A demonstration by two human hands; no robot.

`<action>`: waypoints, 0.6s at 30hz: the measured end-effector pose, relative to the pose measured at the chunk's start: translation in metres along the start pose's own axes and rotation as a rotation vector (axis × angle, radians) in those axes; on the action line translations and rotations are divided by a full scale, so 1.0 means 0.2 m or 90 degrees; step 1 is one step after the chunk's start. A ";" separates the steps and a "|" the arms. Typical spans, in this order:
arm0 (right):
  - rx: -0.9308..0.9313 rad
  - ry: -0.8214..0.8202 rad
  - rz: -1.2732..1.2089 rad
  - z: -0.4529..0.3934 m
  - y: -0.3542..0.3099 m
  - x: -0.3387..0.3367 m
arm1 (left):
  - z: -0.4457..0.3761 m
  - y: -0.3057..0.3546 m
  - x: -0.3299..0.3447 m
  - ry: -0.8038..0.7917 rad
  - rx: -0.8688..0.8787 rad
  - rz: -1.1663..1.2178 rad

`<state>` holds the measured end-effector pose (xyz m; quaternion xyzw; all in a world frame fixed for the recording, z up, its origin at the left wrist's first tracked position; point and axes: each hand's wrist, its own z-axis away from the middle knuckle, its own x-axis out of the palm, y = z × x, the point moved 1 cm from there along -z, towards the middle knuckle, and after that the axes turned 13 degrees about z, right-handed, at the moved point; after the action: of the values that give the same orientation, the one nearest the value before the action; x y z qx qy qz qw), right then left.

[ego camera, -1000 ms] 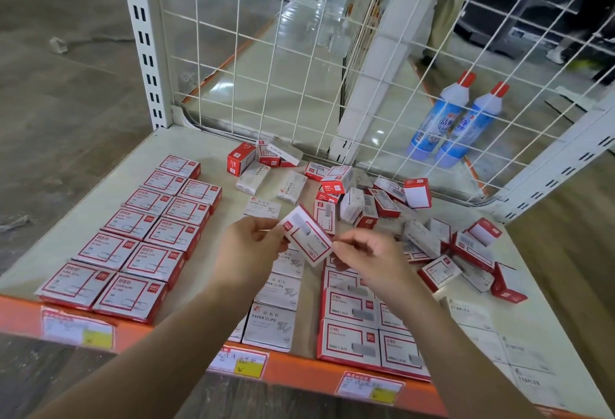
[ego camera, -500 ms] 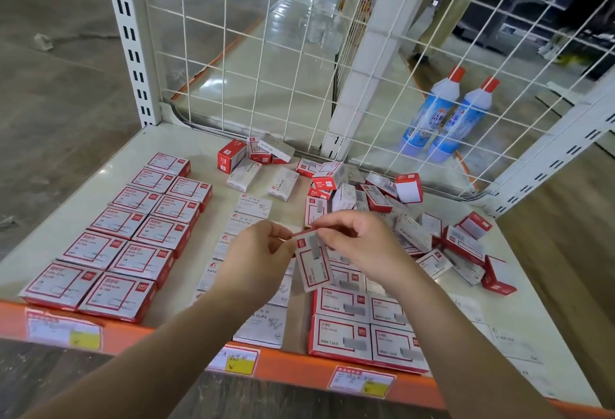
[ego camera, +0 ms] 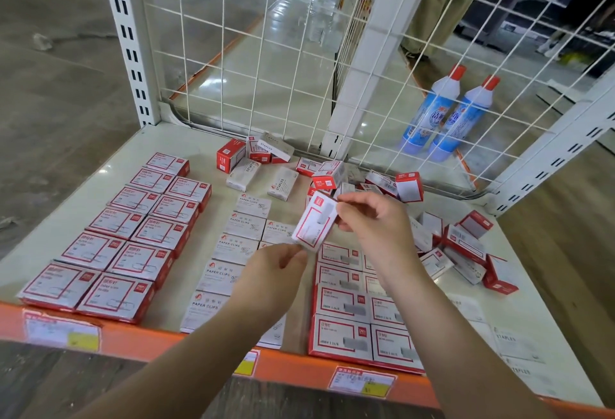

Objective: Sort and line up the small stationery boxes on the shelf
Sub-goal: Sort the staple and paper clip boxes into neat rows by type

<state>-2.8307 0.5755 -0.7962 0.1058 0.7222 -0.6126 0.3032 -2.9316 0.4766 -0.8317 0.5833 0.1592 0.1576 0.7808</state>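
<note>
Presently, held box: a small red-bordered stationery box (ego camera: 314, 223) is up in the air above the shelf (ego camera: 186, 139), tilted, printed face toward the camera.
Right hand: right hand (ego camera: 372, 222) pinches the box's upper right edge between thumb and fingers.
Left hand: left hand (ego camera: 278, 267) pinches the lower corner between thumb and fingertip.
Handling (a judgement): thin card, light but dense with contents; stiff along the edges, so best taken by the two long sides; the faces may dent and the end flaps may open.
Below: red-bordered rows (ego camera: 361, 312) of matching boxes, the likely destination.
Beside: a white paper-clip column (ego camera: 234, 249) and a larger red-bordered block (ego camera: 126, 235) to the left.
Behind: unsorted pile (ego camera: 449, 239) against the wire mesh (ego camera: 266, 52).
</note>
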 end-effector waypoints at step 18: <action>-0.055 -0.227 0.180 0.05 0.09 -0.04 | -0.05 0.00 -0.11 0.091 0.090 0.069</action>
<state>-2.8124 0.5718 -0.8064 0.0828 0.6611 -0.5415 0.5127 -2.9561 0.4752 -0.8338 0.6318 0.1934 0.2291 0.7148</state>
